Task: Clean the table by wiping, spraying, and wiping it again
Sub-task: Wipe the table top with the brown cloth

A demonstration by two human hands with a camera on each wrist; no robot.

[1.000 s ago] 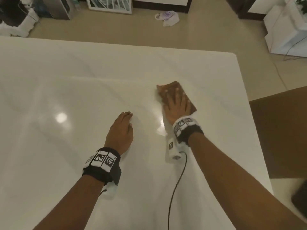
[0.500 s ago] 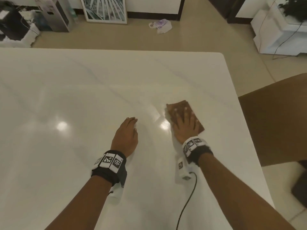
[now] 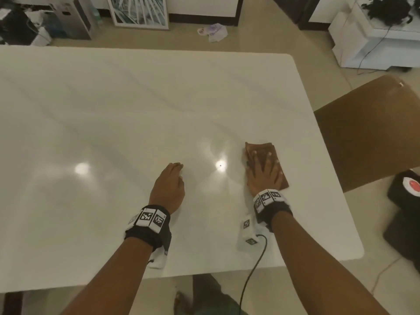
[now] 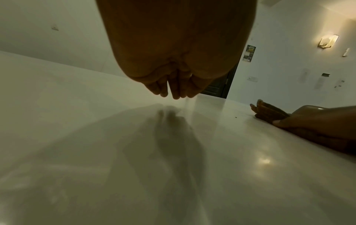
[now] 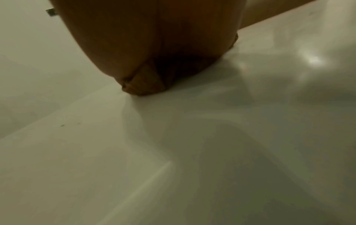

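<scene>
A folded brown cloth [image 3: 261,148] lies flat on the glossy white table [image 3: 136,105], near its right edge. My right hand [image 3: 262,172] presses down on the cloth with its fingers spread straight. In the left wrist view the cloth [image 4: 269,110] and my right hand [image 4: 318,120] show at the far right. A corner of the cloth [image 5: 142,85] peeks out under my palm in the right wrist view. My left hand [image 3: 168,187] rests on the bare tabletop left of the cloth, fingers together, holding nothing. No spray bottle is in view.
A brown chair [image 3: 368,130] stands at the table's right side. A black device with a red button [image 3: 406,192] sits on the floor near the right corner. A cable [image 3: 252,269] hangs from my right wrist over the front edge. White furniture [image 3: 375,42] stands at the far right.
My right hand has dragged the cloth back toward me and to the right across the table. My left hand has stayed resting on the tabletop.
</scene>
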